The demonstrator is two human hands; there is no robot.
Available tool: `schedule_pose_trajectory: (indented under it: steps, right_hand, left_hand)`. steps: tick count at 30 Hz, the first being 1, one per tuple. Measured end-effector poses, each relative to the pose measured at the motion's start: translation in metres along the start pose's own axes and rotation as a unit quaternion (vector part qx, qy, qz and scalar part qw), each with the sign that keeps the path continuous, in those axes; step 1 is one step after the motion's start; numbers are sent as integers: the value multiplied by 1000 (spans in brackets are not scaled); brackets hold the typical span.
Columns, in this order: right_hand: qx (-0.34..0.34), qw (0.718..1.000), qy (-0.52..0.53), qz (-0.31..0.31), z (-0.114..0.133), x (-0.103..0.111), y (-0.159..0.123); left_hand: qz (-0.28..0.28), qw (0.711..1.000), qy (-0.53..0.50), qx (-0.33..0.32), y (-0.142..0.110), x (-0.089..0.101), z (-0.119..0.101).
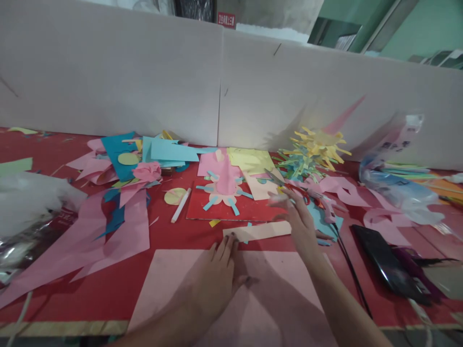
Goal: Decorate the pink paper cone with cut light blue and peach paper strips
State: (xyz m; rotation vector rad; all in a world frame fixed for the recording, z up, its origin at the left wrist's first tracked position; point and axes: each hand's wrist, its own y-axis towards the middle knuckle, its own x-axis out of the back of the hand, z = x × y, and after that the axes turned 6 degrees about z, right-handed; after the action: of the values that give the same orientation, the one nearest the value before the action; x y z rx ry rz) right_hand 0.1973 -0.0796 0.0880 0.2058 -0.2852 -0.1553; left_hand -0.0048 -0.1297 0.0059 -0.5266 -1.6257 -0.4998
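Hands: 2 in view. Our left hand [221, 262] lies palm down, fingers extended and slightly apart, fingertips on the left end of a cream paper strip [262, 232]; it presses rather than grips. Our right hand [300, 217] is raised at the strip's right end, fingers loosely spread and motion-blurred; whether it holds anything, or touches the strip, we cannot tell.

Strip: on the red tabletop [170, 238], just beyond the far edge of a large pink sheet [159, 289]. 1 small blue paper strip [249, 224] crosses beneath it, showing at both long edges.

Handling estimate: very light, flexible but fairly crisp; likely to skate under a sideways push and to crease or tear if pinched hard. Best hold: 1 fingertip pinning an end, or a light pinch on the 2 long edges near the ends.

Beyond: a red board [197, 207] bearing a scalloped paper flower [227, 198] with blue tabs. Left of it, a white marker [181, 207] and a yellow paper disc [175, 196]. Near the right hand, red-handled scissors [289, 187] and a pink glue gun [328, 212]; farther right, a black phone [383, 258].
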Motion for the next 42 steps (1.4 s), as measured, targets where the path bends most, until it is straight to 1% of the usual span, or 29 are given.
schedule_pose_trajectory:
  steps: [3, 7, 8, 11, 14, 18, 21, 24, 25, 27, 28, 30, 31, 32, 33, 34, 36, 37, 38, 40, 42]
  right_hand:
    - [-18, 996, 71, 49, -6, -22, -4]
    - [-67, 986, 143, 59, -13, -49, -8]
    - [-79, 981, 162, 71, -15, -54, -9]
    - [-100, 971, 194, 97, -20, -67, -8]
    - [-115, 971, 192, 85, -22, -73, -8]
    - [-124, 971, 190, 72, -22, -76, -11]
    - [-119, 980, 150, 53, -23, -76, -11]
    - [-129, 984, 117, 43, -27, -76, -10]
    - [-130, 986, 103, 35, -28, -76, -10]
    - [-105, 993, 54, -7, -32, -76, -9]
    - [-78, 996, 22, -44, -33, -76, -10]
    - [-15, 992, -33, -125, -35, -74, -12]
    - [9, 987, -47, -151, -34, -74, -13]
    - [21, 986, -48, -159, -34, -74, -14]
    - [21, 989, -38, -143, -33, -74, -15]
    - [9, 994, -18, -108, -32, -74, -15]
    - [-39, 998, 36, -19, -30, -76, -14]
    - [-67, 996, 63, 14, -30, -77, -13]
    - [-91, 992, 86, 33, -29, -79, -11]
    - [-118, 987, 97, 43, -29, -81, -9]
    - [-103, 993, 50, 31, -29, -83, -8]
  left_hand:
    - [22, 1000, 12, -17, 4, 8, 6]
    - [60, 997, 27, -33, 11, 23, 9]
    - [66, 997, 29, -41, 11, 25, 9]
    - [74, 995, 23, -65, 10, 27, 12]
    - [54, 996, 16, -70, 7, 22, 16]
    - [29, 997, 22, -65, 3, 15, 18]
    - [23, 997, 32, -65, 1, 15, 17]
    - [10, 997, 38, -63, 0, 16, 16]
    - [4, 997, 38, -63, 0, 16, 16]
    - [-5, 998, 33, -60, 0, 15, 18]
    - [-6, 998, 30, -60, 1, 15, 19]
    - [-8, 997, 21, -67, 2, 14, 21]
    - [-6, 997, 17, -76, 2, 14, 22]
    - [-4, 996, 12, -85, 2, 14, 23]
    - [-1, 996, 8, -91, 3, 14, 23]
    - [1, 996, 5, -91, 2, 14, 24]
    - [4, 997, 0, -83, 2, 14, 24]
    - [1, 997, -2, -79, 2, 14, 24]
    - [-1, 997, -2, -80, 2, 15, 24]
    - [0, 996, 0, -88, 1, 16, 24]
    - [6, 996, 6, -92, 2, 17, 23]
